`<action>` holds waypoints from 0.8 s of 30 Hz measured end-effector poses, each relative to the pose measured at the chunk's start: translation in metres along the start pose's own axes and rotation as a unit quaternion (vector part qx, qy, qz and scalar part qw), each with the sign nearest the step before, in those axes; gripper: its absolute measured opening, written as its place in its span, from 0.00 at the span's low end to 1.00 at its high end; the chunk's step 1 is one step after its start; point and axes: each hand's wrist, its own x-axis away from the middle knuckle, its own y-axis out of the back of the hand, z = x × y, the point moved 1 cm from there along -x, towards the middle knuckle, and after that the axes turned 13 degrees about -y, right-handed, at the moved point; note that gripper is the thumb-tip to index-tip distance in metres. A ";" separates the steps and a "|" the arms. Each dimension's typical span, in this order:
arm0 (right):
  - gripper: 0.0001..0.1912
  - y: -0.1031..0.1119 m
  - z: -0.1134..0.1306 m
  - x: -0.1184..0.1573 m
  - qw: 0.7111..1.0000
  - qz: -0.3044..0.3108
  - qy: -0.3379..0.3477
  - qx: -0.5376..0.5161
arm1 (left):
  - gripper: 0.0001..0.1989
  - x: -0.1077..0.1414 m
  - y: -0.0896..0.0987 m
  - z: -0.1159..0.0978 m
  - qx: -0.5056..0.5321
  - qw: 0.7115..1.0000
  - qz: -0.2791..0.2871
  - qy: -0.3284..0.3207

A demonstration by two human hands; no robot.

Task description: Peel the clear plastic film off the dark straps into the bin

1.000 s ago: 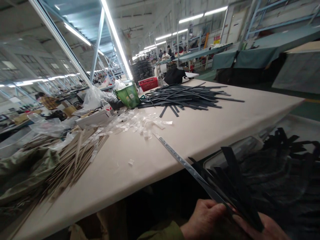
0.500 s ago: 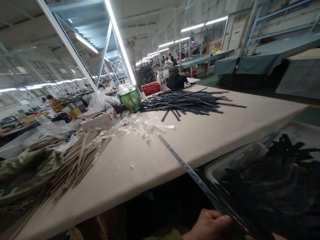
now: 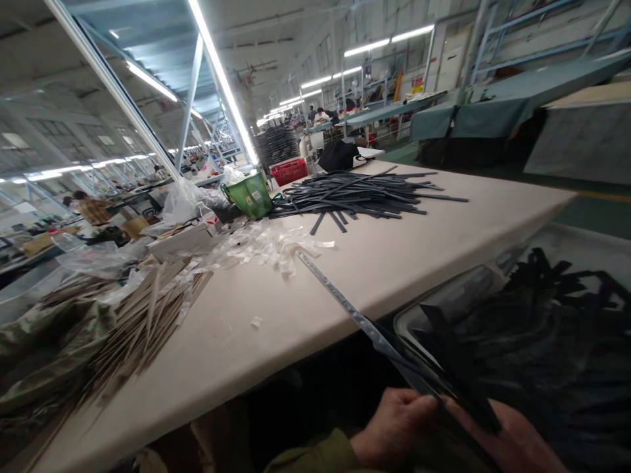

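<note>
Table (image 3: 419, 243) runs across the middle. Bin (image 3: 582, 246) sits beside its near edge at R, w/ loose black pcs (image 3: 582, 282) inside. Olive cloth (image 3: 49, 348) at far L, brown sticks (image 3: 152, 315) next to it. Dark pile (image 3: 359, 194) of flat strips toward the table's back; black bag (image 3: 338, 156), red crate (image 3: 288, 171) & green basket (image 3: 250, 195) just behind/beside it. Clear scraps (image 3: 266, 243) in front of basket. Long grey strip (image 3: 340, 299) slants from the hands over the table edge, far end nr scraps. L hand (image 3: 394, 420) pinches it btw thumb & fingers. R hand (image 3: 517, 437) is closed round a dark bunch (image 3: 458, 368), partly hidden & dim; exact finger pos. unclear. Tiny white bit (image 3: 256, 322) on table, L of strip.
</note>
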 end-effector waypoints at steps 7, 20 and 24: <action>0.19 0.027 0.003 0.010 0.996 -0.048 -0.004 -0.069 | 0.23 0.003 0.009 -0.038 0.164 0.985 -0.044 0.036; 0.09 0.020 0.012 0.040 0.972 0.003 0.225 -0.069 | 0.17 -0.008 0.012 -0.050 0.183 0.979 -0.064 0.056; 0.07 0.026 0.009 0.042 0.970 -0.032 0.227 -0.079 | 0.18 -0.009 0.015 -0.040 0.187 0.978 -0.066 0.058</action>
